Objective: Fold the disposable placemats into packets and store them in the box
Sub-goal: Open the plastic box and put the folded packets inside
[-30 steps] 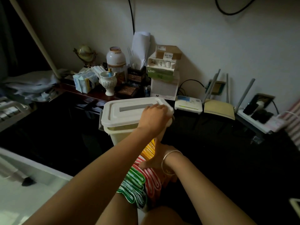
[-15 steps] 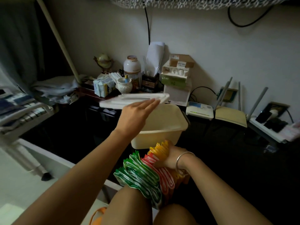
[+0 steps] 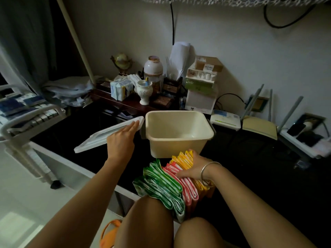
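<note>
Head view: where do I find the placemats (image 3: 161, 179) now?

I see them folded into green, red and yellow packets, stacked on edge on the dark worktop (image 3: 259, 172), just this side of the box (image 3: 177, 147) and against the person's knee. None is in the box yet.

And the hands?

The right hand (image 3: 192, 167) grips the yellow and red packets, fingers curled over their far end. The left hand (image 3: 121, 141) lies with straight fingers on the lid (image 3: 100, 138); I can't see the thumb.

What's changed?

A second ago the lid sat on the box. Half a second ago it hung nearly level over the box's left rim. Now I see it tilted, left of the box, its near end low, and the box stands uncovered. The right hand has stayed on the packets.
</note>
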Tool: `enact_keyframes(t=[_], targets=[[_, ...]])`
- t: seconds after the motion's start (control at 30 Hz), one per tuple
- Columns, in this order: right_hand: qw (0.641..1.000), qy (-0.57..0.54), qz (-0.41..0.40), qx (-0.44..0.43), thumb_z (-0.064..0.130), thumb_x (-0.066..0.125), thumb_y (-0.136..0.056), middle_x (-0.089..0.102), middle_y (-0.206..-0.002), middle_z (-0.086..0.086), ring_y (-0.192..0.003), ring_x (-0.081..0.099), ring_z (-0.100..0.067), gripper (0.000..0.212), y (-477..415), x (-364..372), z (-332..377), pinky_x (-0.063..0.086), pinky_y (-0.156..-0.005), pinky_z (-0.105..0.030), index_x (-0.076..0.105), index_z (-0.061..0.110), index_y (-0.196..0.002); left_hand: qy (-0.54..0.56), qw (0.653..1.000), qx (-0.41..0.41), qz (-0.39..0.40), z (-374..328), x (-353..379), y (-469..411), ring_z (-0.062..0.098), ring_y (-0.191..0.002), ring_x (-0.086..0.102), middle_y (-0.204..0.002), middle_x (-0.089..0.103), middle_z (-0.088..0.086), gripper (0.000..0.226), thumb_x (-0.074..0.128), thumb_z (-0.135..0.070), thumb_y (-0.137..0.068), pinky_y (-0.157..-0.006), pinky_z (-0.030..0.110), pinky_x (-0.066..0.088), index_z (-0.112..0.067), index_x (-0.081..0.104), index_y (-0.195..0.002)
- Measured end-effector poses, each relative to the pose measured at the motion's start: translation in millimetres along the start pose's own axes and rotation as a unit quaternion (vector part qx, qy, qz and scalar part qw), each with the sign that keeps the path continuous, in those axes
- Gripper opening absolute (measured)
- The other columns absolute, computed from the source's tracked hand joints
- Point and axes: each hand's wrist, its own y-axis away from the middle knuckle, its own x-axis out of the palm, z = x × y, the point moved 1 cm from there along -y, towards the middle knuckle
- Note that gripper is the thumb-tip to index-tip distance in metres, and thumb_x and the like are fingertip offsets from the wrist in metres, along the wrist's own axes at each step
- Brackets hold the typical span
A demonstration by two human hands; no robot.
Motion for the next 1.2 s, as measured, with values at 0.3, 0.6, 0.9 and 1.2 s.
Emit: enact_keyframes(t=[0.3,0.6,0.9,1.2], targets=[[1.0,-0.021,0.007,-0.002,0.078,0.071,-0.032,0.052,-0.13,-0.002,-0.111,0.056,-0.024,0.143,-5,-1,-1,0.046,-0.098,-0.046,-0.002,0.039,-0.148,0.129,0.985,-0.1,0.055,-3,32,8,0.029,-0.122,0.057,-0.135,0.06,0.008,0.05,0.049,-0.009,-0.091,-0.09,0.043,0.051,-0.023,0.055,-0.138],[1.0,-0.016,0.001,-0.013,0.075,0.075,-0.039,0.045,-0.138,-0.002,-0.118,0.05,-0.024,0.138,-4,-2,-1,0.044,-0.101,-0.043,0.002,0.037,-0.149,0.214,0.964,-0.156,-0.032,-41,-9,41,0.026,-0.113,0.052,-0.122,0.059,0.007,0.035,0.056,-0.011,-0.088,-0.087,0.042,0.049,-0.014,0.059,-0.123],[1.0,-0.001,0.001,-0.005,0.054,0.073,-0.066,0.041,-0.145,-0.012,-0.123,0.049,-0.03,0.122,-8,-3,-4,0.041,-0.104,-0.039,-0.011,0.03,-0.151,0.222,0.937,0.182,0.199,-90,5,88,0.011,-0.146,0.024,-0.155,0.035,-0.008,0.061,0.016,-0.05,-0.096,-0.122,0.04,0.007,-0.028,0.041,-0.147],[0.994,-0.011,0.105,-0.001,0.094,0.06,-0.019,0.018,-0.158,-0.006,-0.138,0.033,-0.031,0.163,-7,-18,-5,0.03,-0.113,-0.047,-0.025,0.036,-0.145,0.311,0.896,0.22,0.23,-72,7,74,0.009,-0.141,0.036,-0.147,0.048,-0.009,0.038,0.044,-0.031,-0.098,-0.117,0.039,0.03,-0.023,0.063,-0.13]])
